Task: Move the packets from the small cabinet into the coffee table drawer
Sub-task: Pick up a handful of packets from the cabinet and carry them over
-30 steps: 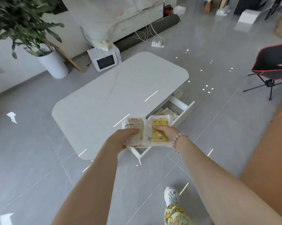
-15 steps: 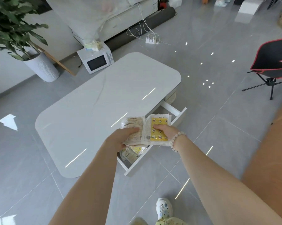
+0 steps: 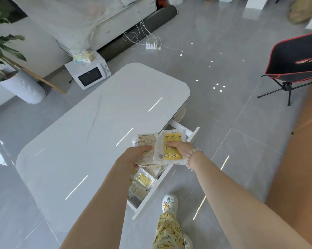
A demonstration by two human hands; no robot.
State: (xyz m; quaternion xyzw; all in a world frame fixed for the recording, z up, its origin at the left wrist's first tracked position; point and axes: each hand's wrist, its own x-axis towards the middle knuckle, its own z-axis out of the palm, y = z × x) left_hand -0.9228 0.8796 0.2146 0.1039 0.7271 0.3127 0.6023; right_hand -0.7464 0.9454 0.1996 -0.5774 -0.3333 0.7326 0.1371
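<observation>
1. the left hand (image 3: 133, 157) grips a beige packet (image 3: 145, 140), thumb on top and fingers curled under; there may be more stacked beneath it, i cannot tell how many.
2. the right hand (image 3: 178, 148) pinches a yellow packet (image 3: 171, 141) with the thumb pressed on its face. its inner edge overlaps the beige one.
3. both packets hang above the open drawer (image 3: 183, 127) of the coffee table (image 3: 97, 132), over its far half and partly over the tabletop edge. other packets (image 3: 142, 180) already lie heaped in the near half. the small cabinet is not in view.
4. risks, as i judge them:
   - released from here, a packet could land on the tabletop lip or slide off the drawer front onto the floor by the shoe (image 3: 169, 202), since the hands are not lowered inside the walls.
   - the film looks slick, so the overlapped edges may drag one another out of a loose pinch.
   - dropping onto the heap could leave packets standing proud of the rim – the drawer may then jam when it is pushed shut.
</observation>
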